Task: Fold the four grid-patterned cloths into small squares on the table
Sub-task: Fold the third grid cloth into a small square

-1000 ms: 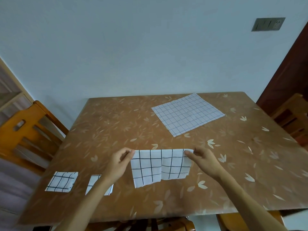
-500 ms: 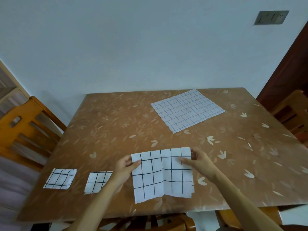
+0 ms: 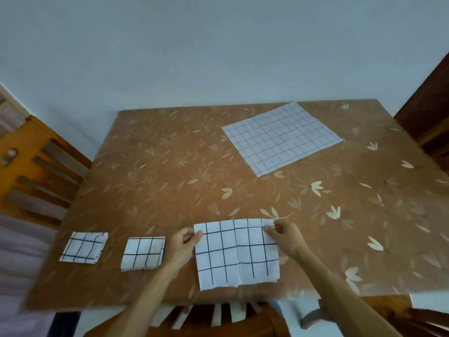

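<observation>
Head view, left hand [image 3: 181, 246] and right hand [image 3: 285, 237] pinching far corners of cloth [image 3: 237, 254], long axis seemingly left-right.

4 cloths [image 3: 237, 254] [image 3: 143, 253] [image 3: 83, 248] [image 3: 281, 138], 2 hands [image 3: 181, 246] [image 3: 286, 237], 1 table [image 3: 170, 166]

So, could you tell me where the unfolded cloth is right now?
The unfolded cloth lies flat at the far right of the table in the head view, well beyond the half-folded cloth at the front edge.
</observation>
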A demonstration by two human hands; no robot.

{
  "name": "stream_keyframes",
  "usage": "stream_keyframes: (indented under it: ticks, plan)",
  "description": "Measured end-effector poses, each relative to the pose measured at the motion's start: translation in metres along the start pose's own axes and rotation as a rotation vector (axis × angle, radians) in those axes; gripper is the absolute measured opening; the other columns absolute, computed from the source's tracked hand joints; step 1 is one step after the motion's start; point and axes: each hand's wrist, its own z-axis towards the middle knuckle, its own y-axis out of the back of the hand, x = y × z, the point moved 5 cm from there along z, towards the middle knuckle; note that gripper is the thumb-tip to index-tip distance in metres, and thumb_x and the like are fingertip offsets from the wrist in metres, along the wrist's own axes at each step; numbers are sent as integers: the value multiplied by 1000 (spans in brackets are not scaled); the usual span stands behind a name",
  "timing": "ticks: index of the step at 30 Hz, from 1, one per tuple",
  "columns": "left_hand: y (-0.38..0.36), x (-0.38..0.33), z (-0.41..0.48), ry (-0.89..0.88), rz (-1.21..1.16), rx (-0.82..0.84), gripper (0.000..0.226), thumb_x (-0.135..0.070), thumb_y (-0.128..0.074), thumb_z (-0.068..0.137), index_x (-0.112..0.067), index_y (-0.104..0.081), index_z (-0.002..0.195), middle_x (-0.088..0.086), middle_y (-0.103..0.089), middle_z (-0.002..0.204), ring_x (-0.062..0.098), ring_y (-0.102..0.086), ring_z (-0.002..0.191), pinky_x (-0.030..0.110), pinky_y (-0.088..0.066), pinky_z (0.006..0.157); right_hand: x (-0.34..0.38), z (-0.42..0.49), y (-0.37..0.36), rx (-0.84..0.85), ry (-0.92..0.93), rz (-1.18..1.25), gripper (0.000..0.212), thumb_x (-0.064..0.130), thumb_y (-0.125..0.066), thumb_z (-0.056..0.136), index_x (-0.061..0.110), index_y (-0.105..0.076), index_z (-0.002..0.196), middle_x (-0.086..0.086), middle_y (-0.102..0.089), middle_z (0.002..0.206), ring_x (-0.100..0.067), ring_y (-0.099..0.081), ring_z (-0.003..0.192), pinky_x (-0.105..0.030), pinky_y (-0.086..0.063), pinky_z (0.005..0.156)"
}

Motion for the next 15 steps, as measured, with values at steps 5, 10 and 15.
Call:
stream_keyframes:
  ticks: [5, 10, 15]
  plan:
    - [-6, 23, 23, -63, 287, -82, 38, -41, -67, 89, -31, -54, 124, -9, -65, 114, 12, -62, 107, 40, -54, 91, -16, 23, -16, -48, -78, -195, 33, 32, -58, 96, 18, -57, 127, -3, -67, 116, -23, -63, 104, -40, -53, 90]
    - [-44, 2, 13, -497, 860, -81, 45, -42, -37, 98, -24, -46, 139, -3, -49, 139, 20, -46, 130, 41, -40, 106, -2, 16, -50, -165, 235, -522, 56, 20, -55, 95, 13, -36, 148, -10, -37, 153, -31, -39, 137, -43, -37, 109]
    - [-101, 21, 16, -519, 1051, 178, 52, -31, -30, 101, -12, -39, 149, 10, -27, 160, 28, -27, 147, 47, -39, 112, -16, 5, -122, 70, 508, -679, 63, 12, -51, 91, 7, -33, 151, -12, -21, 162, -29, -24, 148, -43, -22, 119]
